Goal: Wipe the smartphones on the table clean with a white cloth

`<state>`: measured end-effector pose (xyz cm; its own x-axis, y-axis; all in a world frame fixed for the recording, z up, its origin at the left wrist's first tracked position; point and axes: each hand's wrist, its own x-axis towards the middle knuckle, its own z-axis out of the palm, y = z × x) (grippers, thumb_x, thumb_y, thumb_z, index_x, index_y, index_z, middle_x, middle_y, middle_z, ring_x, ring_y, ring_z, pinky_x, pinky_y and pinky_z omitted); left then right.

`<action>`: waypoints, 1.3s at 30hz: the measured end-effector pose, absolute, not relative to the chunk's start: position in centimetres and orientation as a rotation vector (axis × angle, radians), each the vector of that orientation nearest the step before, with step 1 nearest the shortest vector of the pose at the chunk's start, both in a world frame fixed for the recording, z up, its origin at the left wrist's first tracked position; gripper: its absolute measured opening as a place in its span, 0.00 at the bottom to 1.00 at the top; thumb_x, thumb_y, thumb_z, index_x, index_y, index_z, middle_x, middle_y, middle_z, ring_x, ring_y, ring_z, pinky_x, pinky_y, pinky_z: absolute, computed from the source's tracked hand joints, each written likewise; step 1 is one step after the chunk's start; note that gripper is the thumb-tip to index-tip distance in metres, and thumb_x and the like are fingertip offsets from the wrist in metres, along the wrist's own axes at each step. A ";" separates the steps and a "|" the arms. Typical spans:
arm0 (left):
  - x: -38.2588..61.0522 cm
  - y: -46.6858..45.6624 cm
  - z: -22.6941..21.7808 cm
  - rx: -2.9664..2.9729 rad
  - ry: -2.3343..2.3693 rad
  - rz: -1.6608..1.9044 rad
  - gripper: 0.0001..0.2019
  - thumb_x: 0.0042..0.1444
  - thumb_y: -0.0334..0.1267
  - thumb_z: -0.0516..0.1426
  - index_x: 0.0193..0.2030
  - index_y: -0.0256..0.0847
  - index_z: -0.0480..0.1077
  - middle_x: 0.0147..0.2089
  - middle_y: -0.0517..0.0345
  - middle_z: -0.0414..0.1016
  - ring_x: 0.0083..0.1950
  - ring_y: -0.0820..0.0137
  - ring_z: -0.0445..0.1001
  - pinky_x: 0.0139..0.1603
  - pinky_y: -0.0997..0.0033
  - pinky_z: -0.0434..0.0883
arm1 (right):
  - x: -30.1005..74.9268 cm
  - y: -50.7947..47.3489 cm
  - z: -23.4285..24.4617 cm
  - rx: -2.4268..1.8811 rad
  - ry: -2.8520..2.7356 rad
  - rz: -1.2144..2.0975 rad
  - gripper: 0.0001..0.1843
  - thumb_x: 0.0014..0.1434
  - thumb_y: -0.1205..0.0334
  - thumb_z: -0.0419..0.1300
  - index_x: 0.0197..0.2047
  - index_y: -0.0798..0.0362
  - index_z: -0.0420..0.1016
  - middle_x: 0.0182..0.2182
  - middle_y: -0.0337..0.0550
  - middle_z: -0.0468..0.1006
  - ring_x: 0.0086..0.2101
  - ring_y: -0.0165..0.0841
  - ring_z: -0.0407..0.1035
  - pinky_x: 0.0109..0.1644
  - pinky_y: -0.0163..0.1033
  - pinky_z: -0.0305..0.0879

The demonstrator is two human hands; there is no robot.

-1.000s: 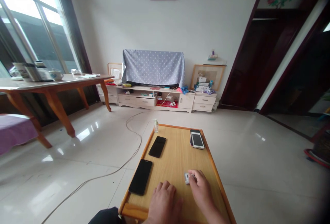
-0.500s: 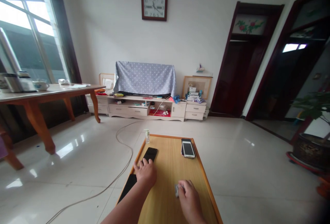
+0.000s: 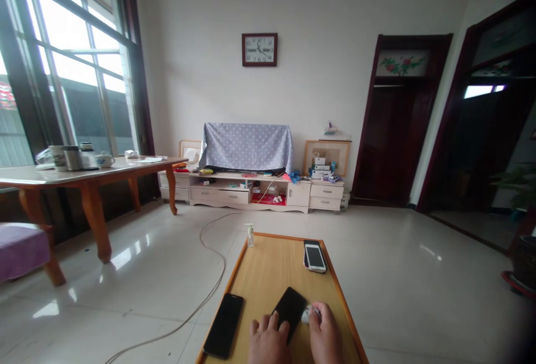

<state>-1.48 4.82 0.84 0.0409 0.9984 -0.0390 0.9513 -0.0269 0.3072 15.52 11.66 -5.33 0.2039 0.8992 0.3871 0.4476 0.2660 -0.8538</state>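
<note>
White walls (image 3: 201,51) and a glossy floor (image 3: 402,286) surrounded a wooden table (image 3: 274,263). The left hand (image 3: 268,341) rested its fingers on the middle phone (image 3: 292,303), whether gripping I couldn't tell; the right hand (image 3: 325,335) was closed in a pinch. Work looked midway: that phone was being handled, while the left phone (image 3: 225,325) and the far-right white phone (image 3: 315,258), stacked on something dark (image 3: 310,242), lay untouched. A bottle (image 3: 250,237) stood at the far left corner. In that pinch sat a pale wad (image 3: 308,314), near the middle phone.
</note>
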 end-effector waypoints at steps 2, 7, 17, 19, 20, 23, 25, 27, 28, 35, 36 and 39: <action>-1.6 3.2 -0.1 2.044 1.926 0.268 0.23 0.56 0.46 0.54 0.59 0.58 0.72 0.71 0.53 0.64 0.68 0.47 0.61 0.64 0.37 0.54 | 15.5 11.1 -5.1 -1.329 -1.496 0.502 0.22 0.66 0.40 0.49 0.40 0.49 0.73 0.38 0.50 0.80 0.39 0.44 0.75 0.43 0.44 0.70; -2.5 0.2 -1.0 1.973 1.983 0.296 0.29 0.54 0.49 0.55 0.65 0.57 0.66 0.72 0.57 0.62 0.70 0.50 0.59 0.65 0.43 0.56 | 15.2 9.4 -3.8 -1.371 -1.730 0.335 0.21 0.68 0.48 0.47 0.38 0.49 0.76 0.39 0.50 0.78 0.38 0.40 0.74 0.43 0.43 0.69; -3.0 -4.2 0.9 1.875 2.184 0.551 0.36 0.49 0.51 0.57 0.66 0.44 0.64 0.65 0.48 0.70 0.66 0.54 0.63 0.65 0.56 0.54 | 12.9 1.0 -0.1 -1.536 -2.201 0.247 0.26 0.72 0.46 0.42 0.62 0.40 0.74 0.63 0.41 0.72 0.66 0.48 0.59 0.65 0.58 0.58; -2.9 -4.5 0.7 1.889 2.188 0.586 0.34 0.53 0.49 0.54 0.67 0.43 0.63 0.65 0.48 0.70 0.66 0.56 0.63 0.65 0.57 0.54 | 12.8 -1.1 0.4 -1.497 -2.315 0.379 0.29 0.72 0.42 0.38 0.65 0.35 0.69 0.66 0.36 0.67 0.68 0.48 0.53 0.68 0.62 0.51; -2.9 -4.6 0.7 1.900 2.179 0.597 0.33 0.54 0.49 0.53 0.67 0.43 0.63 0.65 0.48 0.70 0.66 0.56 0.63 0.65 0.57 0.54 | 13.0 -1.8 0.7 -1.463 -2.372 0.427 0.29 0.72 0.40 0.37 0.67 0.33 0.66 0.67 0.34 0.64 0.69 0.48 0.51 0.70 0.65 0.47; -3.1 -5.1 0.6 1.917 2.164 0.624 0.34 0.51 0.48 0.55 0.66 0.43 0.63 0.65 0.49 0.70 0.65 0.58 0.63 0.65 0.59 0.54 | 14.5 -2.5 1.6 -1.452 -2.434 0.423 0.30 0.71 0.38 0.35 0.69 0.32 0.61 0.69 0.32 0.60 0.71 0.49 0.42 0.71 0.70 0.34; -3.3 -5.4 0.6 1.908 2.178 0.613 0.36 0.47 0.47 0.57 0.66 0.44 0.63 0.65 0.50 0.70 0.65 0.58 0.63 0.65 0.60 0.54 | 15.2 -2.2 2.1 -1.608 -2.343 0.358 0.32 0.71 0.38 0.35 0.70 0.36 0.60 0.70 0.35 0.58 0.72 0.50 0.37 0.71 0.72 0.30; -3.5 -5.7 0.6 1.908 2.181 0.584 0.37 0.45 0.45 0.58 0.66 0.45 0.62 0.64 0.51 0.71 0.66 0.58 0.63 0.65 0.61 0.55 | 15.1 -2.2 2.5 -1.742 -2.240 0.323 0.34 0.71 0.39 0.34 0.70 0.41 0.61 0.70 0.38 0.58 0.72 0.51 0.37 0.70 0.73 0.28; -3.6 -5.9 0.7 1.907 2.178 0.570 0.37 0.46 0.45 0.58 0.66 0.45 0.61 0.65 0.52 0.71 0.66 0.59 0.63 0.65 0.62 0.55 | 14.6 -2.5 2.7 -1.727 -2.243 0.333 0.33 0.71 0.39 0.35 0.70 0.41 0.62 0.69 0.40 0.59 0.72 0.51 0.38 0.70 0.73 0.28; -4.5 -6.7 1.1 1.908 2.099 0.549 0.35 0.51 0.41 0.54 0.68 0.44 0.59 0.65 0.52 0.71 0.65 0.63 0.65 0.63 0.67 0.58 | 12.1 -4.9 2.5 -1.304 -2.432 0.518 0.28 0.72 0.42 0.39 0.68 0.36 0.66 0.67 0.38 0.64 0.70 0.53 0.44 0.69 0.75 0.32; -4.5 -6.7 1.2 1.904 2.098 0.549 0.36 0.49 0.43 0.55 0.68 0.44 0.59 0.64 0.52 0.71 0.65 0.62 0.65 0.63 0.67 0.58 | 12.5 -4.4 2.5 -1.358 -2.395 0.493 0.28 0.71 0.42 0.41 0.67 0.35 0.67 0.67 0.38 0.64 0.70 0.54 0.44 0.68 0.76 0.32; -4.7 -6.5 1.1 1.902 2.097 0.522 0.38 0.44 0.43 0.58 0.66 0.45 0.60 0.64 0.53 0.71 0.65 0.61 0.64 0.62 0.67 0.59 | 14.0 -2.3 2.4 -1.431 -2.260 0.350 0.25 0.69 0.46 0.49 0.64 0.40 0.72 0.67 0.44 0.65 0.68 0.54 0.53 0.69 0.70 0.45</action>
